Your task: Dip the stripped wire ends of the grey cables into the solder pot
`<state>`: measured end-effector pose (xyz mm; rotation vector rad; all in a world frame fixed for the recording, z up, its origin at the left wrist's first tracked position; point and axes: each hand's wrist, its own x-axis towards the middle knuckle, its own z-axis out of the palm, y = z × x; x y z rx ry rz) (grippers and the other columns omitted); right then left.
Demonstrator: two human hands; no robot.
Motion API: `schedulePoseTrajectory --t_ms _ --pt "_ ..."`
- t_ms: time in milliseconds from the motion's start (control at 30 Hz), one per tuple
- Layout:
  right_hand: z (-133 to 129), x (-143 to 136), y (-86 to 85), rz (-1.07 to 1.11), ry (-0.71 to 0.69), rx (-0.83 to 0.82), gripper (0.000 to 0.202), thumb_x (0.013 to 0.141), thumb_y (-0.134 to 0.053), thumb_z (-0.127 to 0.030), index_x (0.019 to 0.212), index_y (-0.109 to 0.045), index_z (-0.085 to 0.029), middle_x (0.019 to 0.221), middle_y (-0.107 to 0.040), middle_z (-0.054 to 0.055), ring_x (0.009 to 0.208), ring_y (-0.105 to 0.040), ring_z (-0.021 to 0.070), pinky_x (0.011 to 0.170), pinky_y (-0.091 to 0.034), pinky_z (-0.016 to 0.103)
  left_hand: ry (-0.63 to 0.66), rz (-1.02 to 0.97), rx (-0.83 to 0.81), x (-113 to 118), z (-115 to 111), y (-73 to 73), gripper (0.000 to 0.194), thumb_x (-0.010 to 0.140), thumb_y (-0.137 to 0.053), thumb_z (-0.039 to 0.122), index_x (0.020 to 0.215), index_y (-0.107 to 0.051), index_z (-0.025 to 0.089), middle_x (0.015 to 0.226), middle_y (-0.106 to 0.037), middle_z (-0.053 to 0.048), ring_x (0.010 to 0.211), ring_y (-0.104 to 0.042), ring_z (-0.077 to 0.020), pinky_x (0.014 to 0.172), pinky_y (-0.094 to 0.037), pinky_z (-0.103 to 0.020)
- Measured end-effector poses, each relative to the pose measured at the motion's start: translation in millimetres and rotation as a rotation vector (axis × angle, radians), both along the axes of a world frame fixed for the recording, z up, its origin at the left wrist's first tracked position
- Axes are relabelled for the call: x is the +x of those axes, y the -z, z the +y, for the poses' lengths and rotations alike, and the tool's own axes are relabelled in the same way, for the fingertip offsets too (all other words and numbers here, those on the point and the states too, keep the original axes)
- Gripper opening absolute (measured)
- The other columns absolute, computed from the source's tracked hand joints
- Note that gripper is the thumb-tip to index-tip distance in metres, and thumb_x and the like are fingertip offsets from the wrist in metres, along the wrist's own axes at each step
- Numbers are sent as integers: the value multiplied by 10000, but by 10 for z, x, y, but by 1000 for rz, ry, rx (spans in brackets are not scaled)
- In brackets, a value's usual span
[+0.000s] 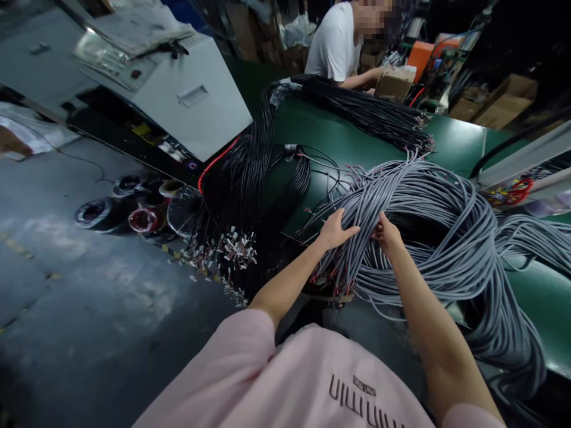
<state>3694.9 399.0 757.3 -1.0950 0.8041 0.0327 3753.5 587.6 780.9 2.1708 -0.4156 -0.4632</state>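
Note:
A large looped bundle of grey cables lies on the green table, with stripped reddish ends pointing toward me. My left hand rests against the left side of the bundle, thumb spread away from the fingers, whose tips are partly hidden. At the middle of the same strands, my right hand has its fingers curled in at the cables' right side. Whether it pinches a strand is too small to make out. The strands between the two hands run down toward the table's front edge.
Black cables lie across the green table, and more hang off its left edge with white connectors. A grey machine stands at left, wire spools on the floor. A person in a white shirt works across the table beside a cardboard box.

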Motion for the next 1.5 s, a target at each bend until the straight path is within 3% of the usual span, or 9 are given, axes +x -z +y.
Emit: schedulePoseTrajectory --t_ms 233,400,533,767,933,1033,1133,1267,1500 --pt "32 15 1 -7 9 45 466 738 -701 -617 676 -457 -224 459 -334 -102 373 -352 68 408 -419 194 -107 265 -288 250 388 201 520 866 -570 377 1292 -562 78 1281 -623 -149 1178 -596 -225 1049 -440 -368" --pt "49 29 15 0 -14 57 364 772 -708 -531 712 -533 -217 481 -471 -74 370 -411 69 374 -402 193 -37 273 -253 166 725 271 489 758 -712 419 1144 -674 120 1111 -711 -105 1003 -671 -222 947 -509 -350" --pt "71 24 -8 2 -46 49 310 799 -680 -503 742 -577 -216 536 -570 -32 410 -496 92 384 -429 204 -146 122 -188 353 893 276 424 887 -545 375 1190 -637 92 1163 -682 -134 1081 -639 -209 1004 -468 -339" --pt "150 39 -10 -2 -36 20 280 795 -684 -489 758 -582 -231 534 -570 -42 443 -528 102 410 -456 201 -21 70 -10 1100 617 316 397 773 -605 148 1167 -653 137 1228 -657 -96 1141 -599 -209 1037 -426 -305" --pt "168 41 -11 -15 -42 24 279 791 -691 -488 757 -591 -229 565 -595 -36 476 -552 106 429 -468 200 140 210 125 1249 336 342 141 662 -707 155 800 -699 125 808 -706 -66 862 -659 -216 852 -509 -311" --pt "149 46 -4 -14 -58 38 281 804 -679 -485 775 -619 -212 586 -614 -23 483 -558 101 439 -475 197 210 301 139 1186 297 287 109 743 -661 234 743 -649 125 652 -638 -36 647 -624 -163 681 -519 -284" --pt "136 75 -4 -3 -64 59 305 821 -662 -494 782 -632 -193 577 -613 -17 457 -543 92 433 -473 191 245 337 99 1027 335 183 284 868 -537 422 907 -618 152 768 -657 -29 635 -611 -126 631 -511 -251" --pt "157 122 -59 17 -36 78 324 809 -677 -509 761 -599 -198 518 -572 -38 385 -487 82 387 -441 183 241 217 134 728 380 -25 484 848 -524 578 1112 -544 172 1019 -663 -61 885 -643 -178 807 -522 -299" --pt "319 22 -202 20 22 188 363 902 -523 -545 833 -618 -202 525 -585 -40 374 -479 91 381 -448 186 240 -214 317 -49 288 -378 574 852 -519 513 1276 -465 129 1204 -535 -156 1124 -562 -325 991 -446 -458"
